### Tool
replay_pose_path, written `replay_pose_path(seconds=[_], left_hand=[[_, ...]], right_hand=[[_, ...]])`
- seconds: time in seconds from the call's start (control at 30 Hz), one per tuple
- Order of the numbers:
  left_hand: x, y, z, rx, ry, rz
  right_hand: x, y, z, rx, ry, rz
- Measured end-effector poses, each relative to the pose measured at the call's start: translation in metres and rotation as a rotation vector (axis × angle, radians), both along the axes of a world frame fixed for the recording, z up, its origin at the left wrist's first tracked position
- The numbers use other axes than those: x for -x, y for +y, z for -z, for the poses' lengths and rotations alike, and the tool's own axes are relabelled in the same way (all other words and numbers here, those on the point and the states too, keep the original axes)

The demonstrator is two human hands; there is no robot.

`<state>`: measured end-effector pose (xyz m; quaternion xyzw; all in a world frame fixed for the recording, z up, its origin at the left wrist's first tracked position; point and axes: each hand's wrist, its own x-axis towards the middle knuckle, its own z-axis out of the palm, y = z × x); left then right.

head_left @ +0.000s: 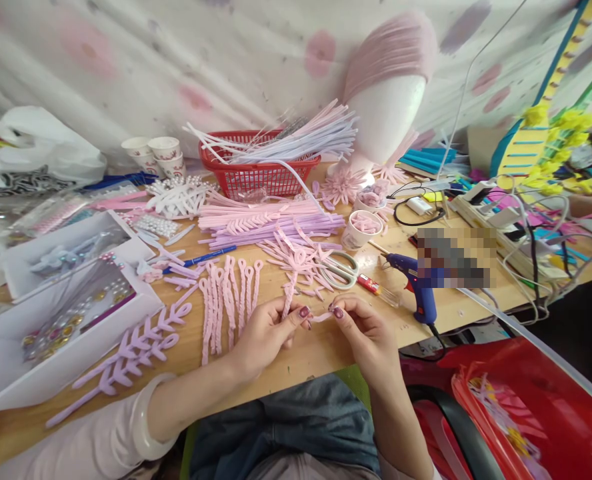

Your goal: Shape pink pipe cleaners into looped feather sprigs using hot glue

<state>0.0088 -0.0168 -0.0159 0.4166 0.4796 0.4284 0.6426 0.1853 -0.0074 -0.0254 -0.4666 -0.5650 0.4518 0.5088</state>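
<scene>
Lower centre of frame, over the bench [310, 357]: braiding in hand, I judge.
Left grip [271, 325] pinched on the pink braid [289, 297], right grip [362, 327] pinched on a pink tail [321, 319]; next move, I'd say, calls for even tension.

On our bench [321, 357], we have strips [230, 300] left of our left hand [269, 333] and a glue gun [425, 293] right of scissors [355, 270].

nothing legible, unclear black lettering [31, 180] on white bag [51, 137]
</scene>
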Motion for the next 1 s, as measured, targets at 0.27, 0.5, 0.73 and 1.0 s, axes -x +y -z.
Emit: replay_pose_path(seconds=[0.27, 0.5, 0.73, 1.0], left_hand=[[0.0005, -0.0004, 0.0019, 0.013, -0.023, -0.015], [0.0010, -0.0001, -0.0020, 0.022, 0.042, 0.018], [0.0007, 0.0009, -0.0057, 0.039, 0.016, 0.095], [-0.0011, 0.0007, -0.0037, 0.070, -0.081, -0.004]], right_hand=[[-0.0016, 0.0018, -0.0053, -0.003, -0.048, -0.043], [-0.0023, 0.0009, -0.0049, 0.032, -0.007, -0.031], [-0.0006, 0.0003, -0.0054, 0.080, 0.040, -0.054], [-0.0047, 0.0034, -0.0068, 0.079, 0.015, -0.027]])
